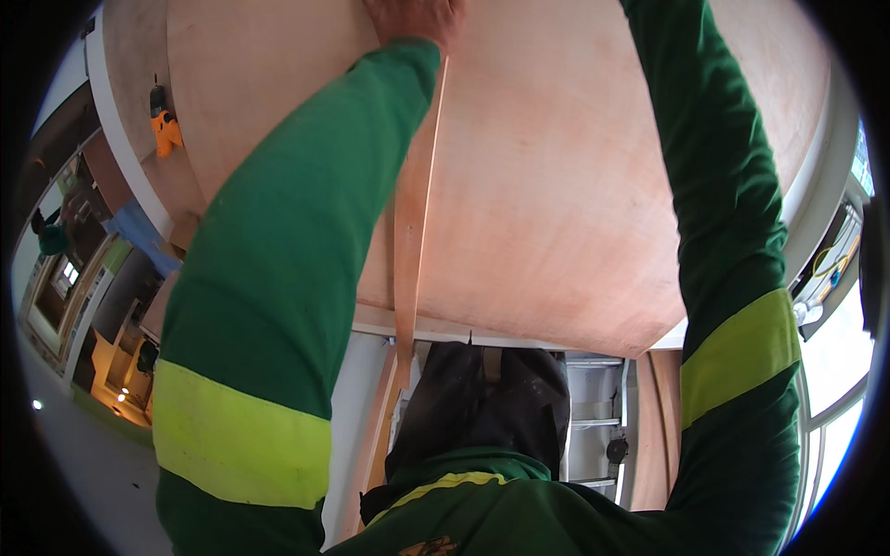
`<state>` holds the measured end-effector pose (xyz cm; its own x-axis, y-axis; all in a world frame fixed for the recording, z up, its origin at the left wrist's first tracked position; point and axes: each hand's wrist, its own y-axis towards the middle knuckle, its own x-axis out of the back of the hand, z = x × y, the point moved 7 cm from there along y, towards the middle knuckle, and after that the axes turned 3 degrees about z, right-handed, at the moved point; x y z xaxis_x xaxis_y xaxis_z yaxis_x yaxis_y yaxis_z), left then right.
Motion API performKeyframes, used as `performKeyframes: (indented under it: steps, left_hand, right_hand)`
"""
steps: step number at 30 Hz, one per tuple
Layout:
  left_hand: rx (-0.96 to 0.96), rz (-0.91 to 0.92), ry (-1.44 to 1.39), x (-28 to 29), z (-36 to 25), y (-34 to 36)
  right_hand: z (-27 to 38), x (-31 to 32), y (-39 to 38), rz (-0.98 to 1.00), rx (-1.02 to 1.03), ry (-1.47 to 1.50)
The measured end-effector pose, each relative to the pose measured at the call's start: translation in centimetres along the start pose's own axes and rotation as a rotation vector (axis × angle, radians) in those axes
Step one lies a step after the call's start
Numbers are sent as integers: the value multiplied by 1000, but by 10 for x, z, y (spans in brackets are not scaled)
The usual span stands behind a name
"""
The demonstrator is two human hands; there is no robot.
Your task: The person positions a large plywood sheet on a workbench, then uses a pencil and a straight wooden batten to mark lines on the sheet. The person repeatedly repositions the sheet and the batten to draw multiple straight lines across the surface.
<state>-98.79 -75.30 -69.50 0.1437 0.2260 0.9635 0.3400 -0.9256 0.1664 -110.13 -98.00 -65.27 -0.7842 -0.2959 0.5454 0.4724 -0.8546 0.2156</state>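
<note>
My left hand [422,18] lies at the top edge of the picture, over the far end of a long, narrow wooden strip [408,250]. Its fingers are cut off by the frame, so their grip does not show. The strip runs toward me across a large reddish plywood sheet [556,185] and past its near edge. My right arm, in a green sleeve with a yellow band, reaches forward over the sheet's right side. The right hand itself is beyond the top of the picture.
An orange-and-black power tool [165,130] rests on the board at the far left. Beside my legs, below the sheet's near edge, is a metal ladder [593,422]. Long boards [658,417] lie right of it. Windows line the right side.
</note>
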Motion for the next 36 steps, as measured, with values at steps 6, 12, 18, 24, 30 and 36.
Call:
performKeyframes:
  steps: [6,12,18,24,30,36]
  left_hand:
    - [-10,-82,7,1,29,-6]
    - [-46,-116,-111,-4,10,7]
    - [16,-80,-75,-7,13,11]
    - [47,-22,-89,-6,10,9]
    - [37,-7,-94,-5,10,11]
    - [34,-19,-99,0,9,10]
  right_hand:
    - [87,-22,-143,108,-71,107]
    - [119,-33,-263,161,-167,2]
    - [178,-57,-405,381,-284,-95]
    - [238,-75,-532,514,-384,22]
    - [296,-94,-666,688,-499,93]
    - [336,-109,-788,1090,-622,157]
